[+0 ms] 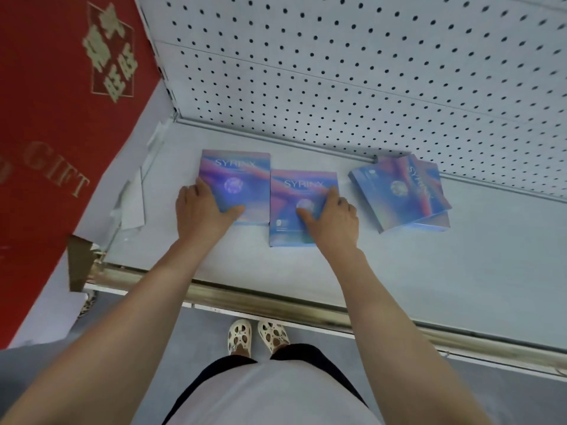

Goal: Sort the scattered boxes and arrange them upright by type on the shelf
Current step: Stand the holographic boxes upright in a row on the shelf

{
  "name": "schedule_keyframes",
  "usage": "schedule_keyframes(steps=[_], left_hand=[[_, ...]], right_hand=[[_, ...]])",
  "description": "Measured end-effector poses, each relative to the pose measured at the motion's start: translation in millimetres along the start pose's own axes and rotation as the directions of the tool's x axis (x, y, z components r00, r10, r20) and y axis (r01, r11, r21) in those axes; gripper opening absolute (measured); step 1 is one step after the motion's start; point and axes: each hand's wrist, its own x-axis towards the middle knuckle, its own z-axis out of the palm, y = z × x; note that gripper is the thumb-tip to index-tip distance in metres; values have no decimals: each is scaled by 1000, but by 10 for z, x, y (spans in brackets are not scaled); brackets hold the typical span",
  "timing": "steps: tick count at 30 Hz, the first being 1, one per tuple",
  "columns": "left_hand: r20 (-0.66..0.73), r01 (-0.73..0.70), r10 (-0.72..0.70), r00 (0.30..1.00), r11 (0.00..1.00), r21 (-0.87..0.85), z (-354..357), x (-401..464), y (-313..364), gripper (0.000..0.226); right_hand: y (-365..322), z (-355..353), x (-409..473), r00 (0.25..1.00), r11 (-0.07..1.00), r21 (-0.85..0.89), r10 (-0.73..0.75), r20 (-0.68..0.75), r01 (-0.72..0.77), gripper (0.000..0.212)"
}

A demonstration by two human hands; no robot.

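Two flat blue-and-pink SYRINX boxes lie face up side by side on the pale shelf (399, 271). My left hand (202, 207) grips the left box (242, 176) at its near left corner, thumb on the cover. My right hand (333, 217) grips the middle box (294, 191) at its right edge, thumb on the cover. Further right, a loose pile of the same boxes (402, 191) lies skewed against the back panel.
A white pegboard back panel (337, 72) rises behind the shelf. A big red gift box (55, 133) stands to the left beyond a clear divider (132, 197). A metal rail (276, 299) edges the shelf front; my feet are below it.
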Motion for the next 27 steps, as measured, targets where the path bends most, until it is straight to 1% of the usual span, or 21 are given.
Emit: schedule_keyframes(steps=[2, 4, 7, 8, 10, 11, 13, 15, 16, 17, 19, 22, 24, 27], left_hand=[[20, 15, -14, 1000, 998, -65, -51, 23, 34, 99], [6, 55, -55, 998, 989, -138, -135, 43, 38, 88], [-23, 125, -138, 990, 948, -291, -194, 145, -52, 66], [-2, 134, -146, 989, 915, -380, -194, 185, -91, 54], [67, 142, -126, 990, 824, -548, -200, 204, -128, 31], [103, 156, -117, 988, 782, -603, -204, 195, -134, 25], [158, 187, -107, 982, 705, -684, -198, 175, -146, 20], [208, 211, -80, 975, 634, -744, -186, 126, -145, 13], [226, 219, -67, 972, 613, -759, -173, 103, -142, 9], [240, 226, -57, 969, 595, -771, -160, 77, -139, 7], [266, 237, -26, 964, 541, -807, -128, 20, -106, 11], [273, 228, 33, 961, 463, -857, -85, -63, 3, 17], [274, 218, 73, 959, 430, -876, -62, -139, 111, 19], [279, 181, 169, 945, 439, -880, -26, -302, 284, 19]], right_hand=[[-2, -65, 35, 1000, 992, 123, -4, -1, 5, 81], [14, -141, 48, 1000, 976, 219, 3, 3, -3, 79], [49, -237, 74, 998, 931, 363, 59, -27, -45, 77], [64, -267, 84, 995, 913, 402, 88, -39, -65, 70], [116, -313, 115, 990, 865, 490, 137, -22, -109, 45], [152, -330, 129, 988, 827, 547, 152, 3, -129, 40], [207, -370, 96, 984, 739, 654, 172, 49, -161, 45], [272, -389, 24, 982, 712, 685, 188, 28, -156, 56], [308, -396, -20, 980, 696, 703, 197, 9, -147, 58], [343, -405, -68, 977, 673, 726, 215, -7, -143, 53], [444, -422, -164, 968, 628, 769, 247, -53, -118, 37], [623, -473, -352, 940, 559, 826, 314, -134, -69, 32], [738, -542, -521, 919, 509, 860, 359, -164, -45, 29], [962, -628, -832, 877, 466, 884, 437, -198, -32, 31]])
